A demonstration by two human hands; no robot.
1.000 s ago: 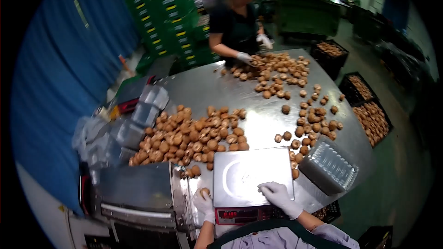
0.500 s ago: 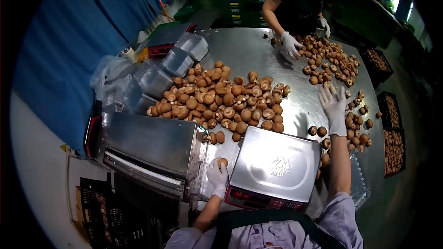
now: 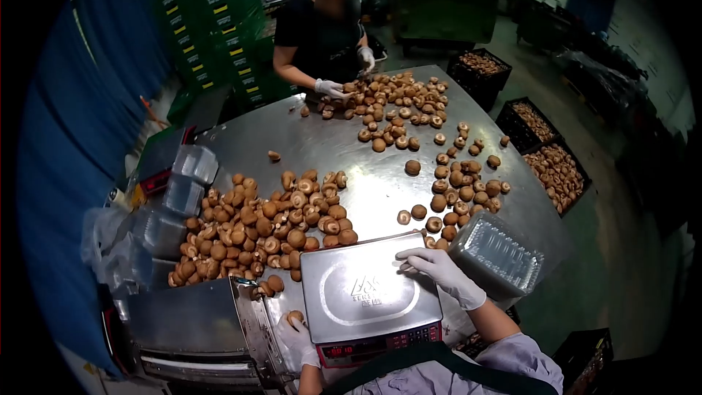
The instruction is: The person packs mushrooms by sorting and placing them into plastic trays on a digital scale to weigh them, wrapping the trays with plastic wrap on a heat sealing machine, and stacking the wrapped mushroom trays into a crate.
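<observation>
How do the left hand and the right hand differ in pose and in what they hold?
The left hand has its fingers around a mushroom; the right hand looks empty, fingers extended.
The left hand is beside the scale; the right hand is over its plate, though whether it touches is unclear.
Both wear white gloves.

The curtain [image 3: 88, 168] at far left is blue, the stacked crates [image 3: 208, 29] green with yellow marks. The mushrooms [image 3: 248, 227] are brown with paler stems. The scale's display [image 3: 342, 352] glows red below a silver plate [image 3: 369, 289]. The near person's shirt [image 3: 512, 366] is lilac, seemingly plain, under dark green straps [image 3: 428, 355].
</observation>
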